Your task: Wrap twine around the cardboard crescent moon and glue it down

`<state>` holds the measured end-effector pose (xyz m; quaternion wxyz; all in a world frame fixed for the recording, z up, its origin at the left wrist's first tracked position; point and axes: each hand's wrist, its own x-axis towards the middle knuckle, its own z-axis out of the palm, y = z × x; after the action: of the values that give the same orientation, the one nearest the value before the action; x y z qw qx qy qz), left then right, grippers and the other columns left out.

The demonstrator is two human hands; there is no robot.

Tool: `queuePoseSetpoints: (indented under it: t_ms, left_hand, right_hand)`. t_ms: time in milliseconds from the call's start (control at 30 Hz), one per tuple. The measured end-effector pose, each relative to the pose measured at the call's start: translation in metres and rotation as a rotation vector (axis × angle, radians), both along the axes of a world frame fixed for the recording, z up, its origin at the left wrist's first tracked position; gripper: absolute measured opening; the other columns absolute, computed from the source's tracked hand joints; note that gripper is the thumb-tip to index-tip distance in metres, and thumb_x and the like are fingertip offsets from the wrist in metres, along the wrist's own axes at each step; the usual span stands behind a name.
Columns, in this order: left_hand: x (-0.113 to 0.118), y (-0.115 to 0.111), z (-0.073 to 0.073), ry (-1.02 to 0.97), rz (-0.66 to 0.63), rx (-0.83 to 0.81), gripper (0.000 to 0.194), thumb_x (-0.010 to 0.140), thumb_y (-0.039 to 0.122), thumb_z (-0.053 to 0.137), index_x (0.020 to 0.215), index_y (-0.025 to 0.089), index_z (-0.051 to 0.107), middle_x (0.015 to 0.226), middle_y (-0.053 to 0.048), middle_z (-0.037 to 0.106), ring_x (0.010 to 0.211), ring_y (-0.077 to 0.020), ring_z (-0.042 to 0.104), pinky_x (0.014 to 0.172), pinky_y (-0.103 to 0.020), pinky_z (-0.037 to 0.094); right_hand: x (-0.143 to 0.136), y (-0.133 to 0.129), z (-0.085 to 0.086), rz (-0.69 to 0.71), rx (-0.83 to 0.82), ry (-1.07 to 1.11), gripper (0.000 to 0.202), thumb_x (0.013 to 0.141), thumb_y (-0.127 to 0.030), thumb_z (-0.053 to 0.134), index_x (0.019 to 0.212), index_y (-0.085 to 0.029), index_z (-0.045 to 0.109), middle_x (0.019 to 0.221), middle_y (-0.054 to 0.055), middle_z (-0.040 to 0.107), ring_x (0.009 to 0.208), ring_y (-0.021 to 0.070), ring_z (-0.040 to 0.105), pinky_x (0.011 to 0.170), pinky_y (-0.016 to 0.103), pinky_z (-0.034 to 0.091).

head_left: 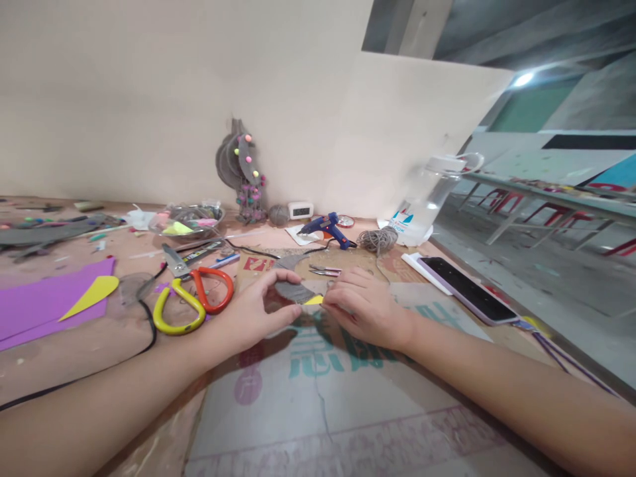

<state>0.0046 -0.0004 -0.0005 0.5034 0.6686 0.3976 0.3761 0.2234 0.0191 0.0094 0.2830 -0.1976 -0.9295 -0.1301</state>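
My left hand (263, 301) curls around a grey crescent-shaped piece (298, 292), thumb in front and fingers behind. The yellow tip (314, 300) of that piece points toward my right hand (365, 305). Close beside the tip, the right fingers are pinched together, and what they hold is hidden. Both hands are just above a board with green and purple print (348, 397). A thin grey strand (320, 397) runs down the board below them. Tweezers (325, 271) lie just behind the hands.
Red-and-yellow-handled scissors (181, 315), purple sheets (44, 305) and a yellow teardrop piece (94, 296) are on the left. Behind stand a blue glue gun (328, 226), a grey cord bundle (376, 239) and a decorated grey ornament (241, 169). A phone (464, 288) and bottle (422, 202) are right.
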Motion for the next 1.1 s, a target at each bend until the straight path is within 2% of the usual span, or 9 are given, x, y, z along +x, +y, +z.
queuePoseSetpoints:
  t_ms: [300,600,767,833,900,1000,1100]
  left_hand:
    - [0.0002,0.001,-0.0027,0.061,0.053,0.069,0.029,0.075,0.025,0.059,0.102,0.023,0.048,0.081,0.003,0.06,0.069,-0.0108,0.058,0.057,-0.02,0.045]
    - [-0.0003,0.0016,-0.0033,0.097,0.092,0.102,0.026,0.074,0.022,0.057,0.099,0.022,0.049,0.078,0.003,0.058,0.065,-0.0107,0.057,0.057,-0.021,0.045]
    - [-0.0031,0.0019,-0.0068,0.024,-0.031,0.022,0.042,0.072,0.021,0.06,0.111,0.023,0.043,0.088,-0.001,0.061,0.078,-0.0156,0.06,0.066,-0.026,0.046]
    - [-0.0043,0.0019,-0.0054,-0.002,-0.05,-0.005,0.039,0.076,0.024,0.056,0.113,0.024,0.043,0.092,-0.002,0.061,0.084,-0.0167,0.059,0.07,-0.027,0.046]
    - [-0.0049,0.0027,-0.0036,0.01,0.016,0.02,0.026,0.083,0.031,0.047,0.108,0.024,0.05,0.093,-0.001,0.061,0.088,-0.0167,0.058,0.075,-0.028,0.044]
    - [-0.005,0.0059,-0.0037,0.051,0.153,0.14,0.024,0.086,0.037,0.041,0.094,0.023,0.059,0.093,-0.001,0.061,0.091,-0.0175,0.055,0.081,-0.028,0.041]
    - [-0.005,0.0088,-0.0062,0.062,0.193,0.201,0.023,0.087,0.035,0.041,0.093,0.022,0.058,0.093,-0.002,0.06,0.091,-0.0183,0.054,0.083,-0.03,0.04]
  right_hand:
    - [-0.001,-0.0004,-0.0011,-0.011,-0.002,-0.012,0.005,0.084,-0.017,0.05,0.082,-0.016,0.055,0.071,0.004,0.059,0.07,0.0146,0.052,0.071,0.03,0.039]
    - [-0.0004,0.0005,-0.0026,-0.001,0.026,0.01,0.005,0.085,-0.018,0.049,0.084,-0.017,0.054,0.071,0.003,0.058,0.07,0.0137,0.052,0.073,0.029,0.039]
    - [-0.0014,0.0008,-0.0006,-0.019,-0.013,0.024,0.005,0.085,-0.016,0.049,0.082,-0.017,0.053,0.07,0.003,0.059,0.069,0.0143,0.05,0.069,0.028,0.039]
    - [-0.0019,0.0008,0.0003,-0.031,-0.031,0.024,0.006,0.084,-0.016,0.049,0.081,-0.017,0.054,0.07,0.003,0.059,0.069,0.0147,0.05,0.067,0.028,0.039]
    - [-0.0024,0.0001,0.001,-0.025,-0.036,-0.005,0.007,0.085,-0.016,0.048,0.081,-0.017,0.054,0.07,0.004,0.059,0.069,0.0148,0.05,0.067,0.029,0.038]
    - [-0.003,-0.002,0.0026,0.007,-0.078,-0.041,0.008,0.085,-0.02,0.049,0.082,-0.017,0.055,0.071,0.004,0.059,0.07,0.015,0.05,0.068,0.03,0.039]
    - [-0.0037,-0.0029,0.0055,-0.087,-0.257,0.12,0.015,0.083,-0.03,0.053,0.086,-0.016,0.054,0.079,0.006,0.059,0.071,0.0156,0.051,0.067,0.03,0.041]
